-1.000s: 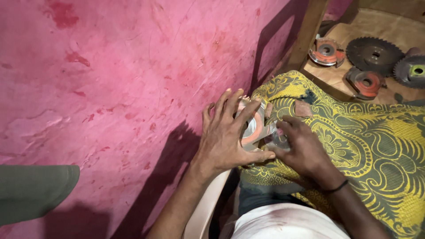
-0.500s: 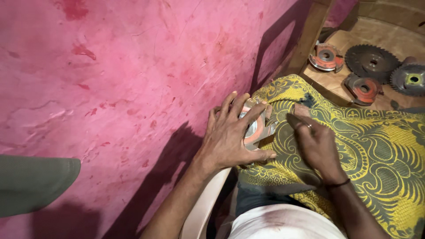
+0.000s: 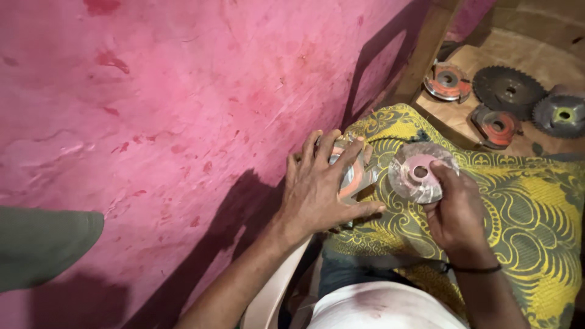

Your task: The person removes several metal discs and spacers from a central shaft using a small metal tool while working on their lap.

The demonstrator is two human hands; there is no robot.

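Landmark: the yellow patterned cloth (image 3: 524, 213), draped over the lap, is taken as the reference for all places.
Left hand (image 3: 320, 189): laid flat with the fingers spread, at the cloth's left edge, pressed down on a stack of discs.
Stack of discs (image 3: 353, 173): silvery and orange surfaces are seen between the spread fingers; the stack is rested on the cloth's left edge, next to the wall; the number of discs cannot be told.
Right hand (image 3: 457, 210): held above the middle of the cloth, the fingers curled around the lower rim of a single disc; a dark band is worn at the wrist.
Single disc (image 3: 420, 172): grey and round with a pink centre ring and a hole; it is gripped by its rim, lifted clear of the cloth, just beside the stack and apart from it.
Pink wall (image 3: 183, 109): stained and scuffed, found left of the cloth.
Wooden board (image 3: 530, 55): beyond the cloth's far edge; toothed and orange-faced cutter wheels (image 3: 509, 91) are laid on it.
Grey-green shape (image 3: 42, 244): seen far left of the cloth, unclear.
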